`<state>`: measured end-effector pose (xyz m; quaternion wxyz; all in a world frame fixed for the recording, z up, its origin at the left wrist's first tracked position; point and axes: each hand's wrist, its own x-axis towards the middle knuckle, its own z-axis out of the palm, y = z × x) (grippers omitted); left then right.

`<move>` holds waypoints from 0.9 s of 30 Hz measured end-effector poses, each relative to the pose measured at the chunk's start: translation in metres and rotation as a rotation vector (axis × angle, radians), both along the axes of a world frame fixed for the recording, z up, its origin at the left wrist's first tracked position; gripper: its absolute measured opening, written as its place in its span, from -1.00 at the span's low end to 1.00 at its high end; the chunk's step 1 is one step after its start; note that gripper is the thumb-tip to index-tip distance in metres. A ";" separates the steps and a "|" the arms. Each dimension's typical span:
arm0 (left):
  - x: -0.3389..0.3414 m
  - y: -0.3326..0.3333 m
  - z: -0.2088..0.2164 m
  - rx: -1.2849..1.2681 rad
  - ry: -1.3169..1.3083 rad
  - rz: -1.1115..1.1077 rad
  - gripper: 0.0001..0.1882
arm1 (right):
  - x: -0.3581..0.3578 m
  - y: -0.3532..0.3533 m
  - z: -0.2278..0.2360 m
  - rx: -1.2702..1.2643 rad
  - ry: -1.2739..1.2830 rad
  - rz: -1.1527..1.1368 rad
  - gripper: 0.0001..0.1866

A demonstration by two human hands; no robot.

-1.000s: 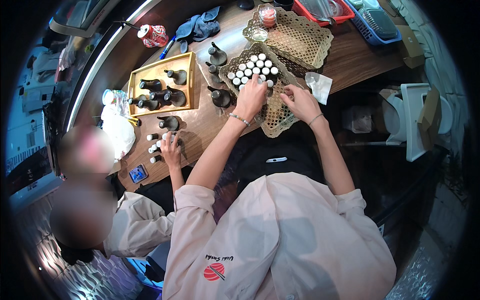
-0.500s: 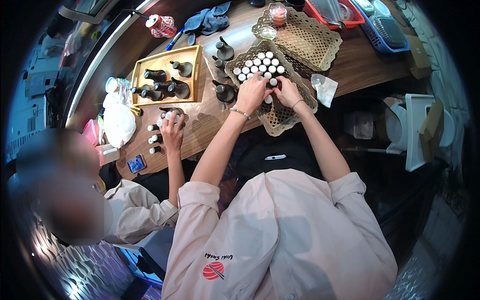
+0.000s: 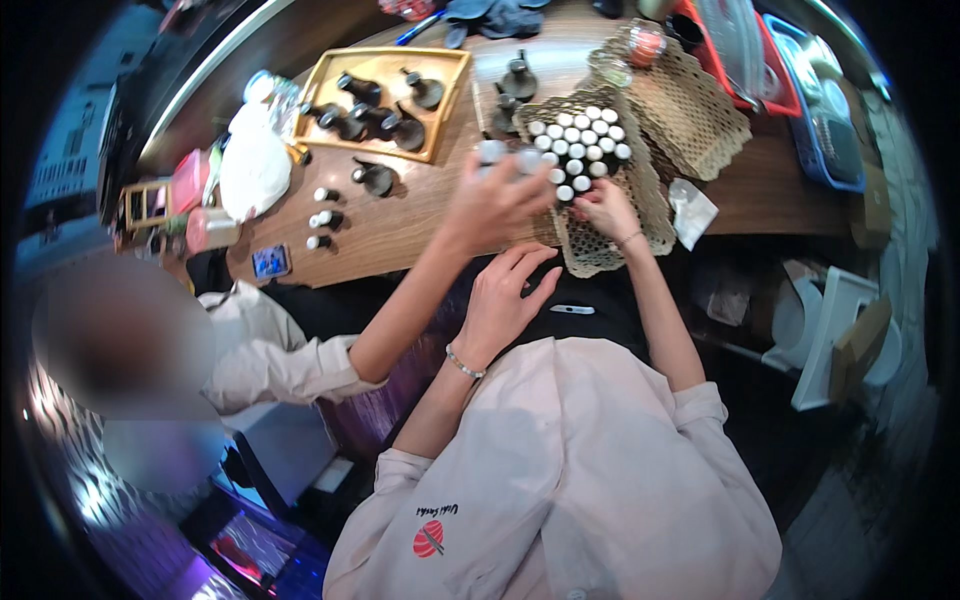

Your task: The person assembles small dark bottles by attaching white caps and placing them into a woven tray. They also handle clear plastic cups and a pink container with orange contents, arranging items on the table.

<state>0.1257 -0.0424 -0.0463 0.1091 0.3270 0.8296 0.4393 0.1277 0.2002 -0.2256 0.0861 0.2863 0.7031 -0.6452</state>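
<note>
Tabletop (image 3: 770, 200), bearing woven basket (image 3: 655, 215).
Left hand (image 3: 503, 297) is hanging loose and empty, nearside-left of basket; co-worker's hand (image 3: 500, 195) is hovering, blurred, at basket's left edge; right hand (image 3: 607, 212) is resting inside basket, grip unclear; white-capped bottles (image 3: 575, 151) are standing packed within basket, where colliding hands could be toppling them.

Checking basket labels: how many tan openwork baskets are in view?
2. One tan openwork basket holds white-capped dark bottles, with the person's right hand over it; the other tan openwork basket lies beyond, to the right. Any nested underneath would be hidden.
</note>
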 end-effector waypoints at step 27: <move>-0.269 0.003 -0.043 -0.723 0.188 0.629 -0.26 | 0.152 0.049 0.141 0.113 -0.009 -0.310 -0.66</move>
